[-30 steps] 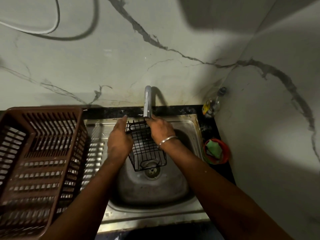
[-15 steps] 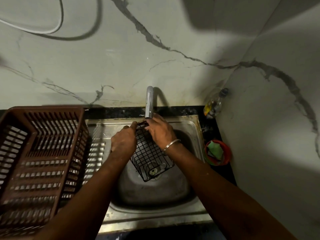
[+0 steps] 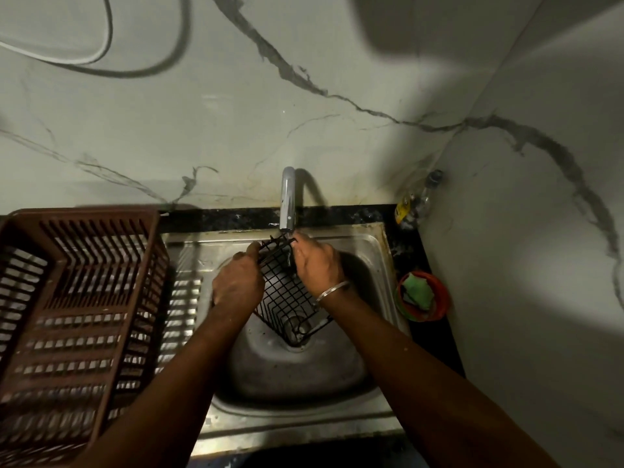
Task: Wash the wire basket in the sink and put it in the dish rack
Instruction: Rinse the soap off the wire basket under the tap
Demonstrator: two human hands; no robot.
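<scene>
Here, the wire basket (image 3: 287, 293) is held tilted in the sink (image 3: 373, 248), under the tap (image 3: 288, 197).
Head view: the black basket hangs corner-down over the drain, its far rim just below the spout. The left hand (image 3: 238, 282) curls round its left rim; the right hand (image 3: 315, 263), a metal bangle (image 3: 332, 290) at the wrist, grips the far right edge. The brown dish rack (image 3: 84, 298) stands just left of the basin; a red bowl (image 3: 440, 300) holding a green cloth sits on the black bench (image 3: 351, 214) at the right.
</scene>
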